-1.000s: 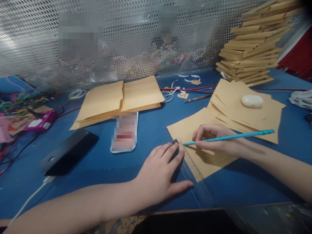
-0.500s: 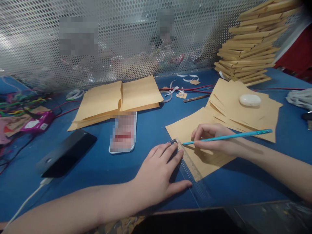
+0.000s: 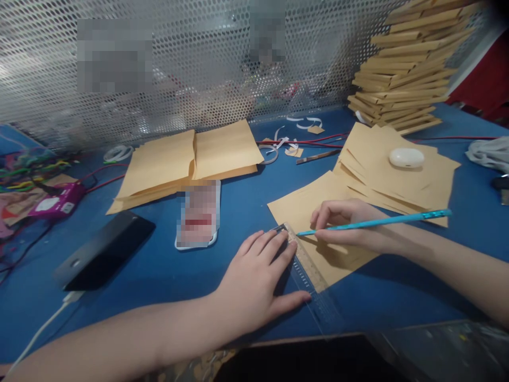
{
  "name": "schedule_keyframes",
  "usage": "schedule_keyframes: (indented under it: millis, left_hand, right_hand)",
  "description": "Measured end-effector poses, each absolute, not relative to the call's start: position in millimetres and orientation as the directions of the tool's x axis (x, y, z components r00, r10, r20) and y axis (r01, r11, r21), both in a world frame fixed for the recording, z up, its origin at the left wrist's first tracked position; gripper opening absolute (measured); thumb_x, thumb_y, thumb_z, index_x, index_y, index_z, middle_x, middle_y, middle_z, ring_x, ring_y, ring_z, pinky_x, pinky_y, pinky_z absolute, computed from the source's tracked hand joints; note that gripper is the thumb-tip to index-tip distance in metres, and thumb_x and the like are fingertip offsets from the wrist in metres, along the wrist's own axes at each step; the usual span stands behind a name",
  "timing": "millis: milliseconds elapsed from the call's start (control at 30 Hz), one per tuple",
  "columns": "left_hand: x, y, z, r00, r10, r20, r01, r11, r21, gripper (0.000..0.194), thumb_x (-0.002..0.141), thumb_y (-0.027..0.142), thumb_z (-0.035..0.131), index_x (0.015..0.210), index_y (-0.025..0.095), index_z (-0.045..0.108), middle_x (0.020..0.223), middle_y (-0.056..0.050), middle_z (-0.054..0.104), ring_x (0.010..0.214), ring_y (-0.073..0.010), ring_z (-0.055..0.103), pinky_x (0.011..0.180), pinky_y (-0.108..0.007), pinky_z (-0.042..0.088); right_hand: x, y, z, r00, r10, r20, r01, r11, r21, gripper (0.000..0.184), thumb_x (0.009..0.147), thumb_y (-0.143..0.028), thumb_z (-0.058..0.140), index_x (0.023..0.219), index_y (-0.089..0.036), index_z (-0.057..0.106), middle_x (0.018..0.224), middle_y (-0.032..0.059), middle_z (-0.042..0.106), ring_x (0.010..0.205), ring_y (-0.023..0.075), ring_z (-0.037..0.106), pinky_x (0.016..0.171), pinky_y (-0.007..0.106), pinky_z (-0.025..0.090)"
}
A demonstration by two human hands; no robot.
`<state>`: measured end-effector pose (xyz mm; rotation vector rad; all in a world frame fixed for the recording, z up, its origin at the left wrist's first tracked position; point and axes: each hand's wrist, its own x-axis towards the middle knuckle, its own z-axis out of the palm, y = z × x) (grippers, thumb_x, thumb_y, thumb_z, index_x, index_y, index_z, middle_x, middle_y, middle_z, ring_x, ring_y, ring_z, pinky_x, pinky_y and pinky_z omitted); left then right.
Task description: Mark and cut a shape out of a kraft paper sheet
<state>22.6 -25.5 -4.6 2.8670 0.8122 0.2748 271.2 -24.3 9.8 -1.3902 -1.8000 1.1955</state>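
Observation:
My left hand lies spread out, its fingertips pressing on a clear plastic ruler. The ruler runs along the left edge of a tan paper sheet or envelope, partly over the paper and partly over the blue table. In my right hand a light-blue pencil is pinched between thumb and fingers. Its tip meets the paper at the ruler's edge, close to my left fingertips. Under my right hand part of the paper is hidden.
More tan papers lie behind, with a white earbud case on top. A tall stack of folded tan envelopes leans at back right. Two phones, the black one and a white-edged one, lie left. Perforated metal stands behind.
The whole view has shifted slightly. The pencil's back end has tipped a little lower and to the right. Both hands keep their places on the ruler and paper.

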Motion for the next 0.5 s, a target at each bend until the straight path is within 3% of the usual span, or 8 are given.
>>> schedule_keyframes:
  millis: [133, 300, 500]
  left_hand:
    - [23.2, -26.3, -3.0, 0.832, 0.542, 0.118, 0.515, -0.835, 0.195, 0.071, 0.084, 0.066, 0.05, 0.134, 0.015, 0.049, 0.14, -0.013, 0.047, 0.128, -0.0314, 0.042, 0.108, -0.049, 0.031]
    - [24.2, -26.7, -1.7, 0.832, 0.543, 0.115, 0.517, -0.833, 0.195, 0.071, 0.084, 0.065, 0.052, 0.133, 0.014, 0.05, 0.139, -0.014, 0.048, 0.127, -0.0325, 0.043, 0.106, -0.05, 0.033]
    - [24.4, -26.0, -3.5, 0.823, 0.554, 0.129, 0.521, -0.825, 0.221, 0.07, 0.082, 0.064, 0.055, 0.132, 0.015, 0.052, 0.138, -0.013, 0.048, 0.126, -0.0319, 0.044, 0.106, -0.05, 0.033]
  right_hand:
    - [277.2, -29.5, 31.2, -0.419, 0.889, -0.184, 0.556, 0.09, -0.826, 0.013, 0.078, -0.032, 0.065, 0.073, -0.02, 0.062, 0.087, 0.0033, 0.07, 0.08, 0.0186, 0.064, 0.071, 0.03, 0.047]
    - [286.2, -34.7, 45.3, -0.572, 0.737, -0.361, 0.562, 0.031, -0.827, 0.008, 0.077, -0.027, 0.066, 0.073, -0.02, 0.063, 0.076, 0.0019, 0.07, 0.069, 0.0166, 0.063, 0.064, 0.028, 0.047]
    - [284.6, -36.4, 50.2, -0.62, 0.676, -0.398, 0.548, 0.01, -0.836, 0.005, 0.073, -0.022, 0.068, 0.07, -0.02, 0.066, 0.074, 0.0019, 0.069, 0.071, 0.0167, 0.063, 0.064, 0.027, 0.048]
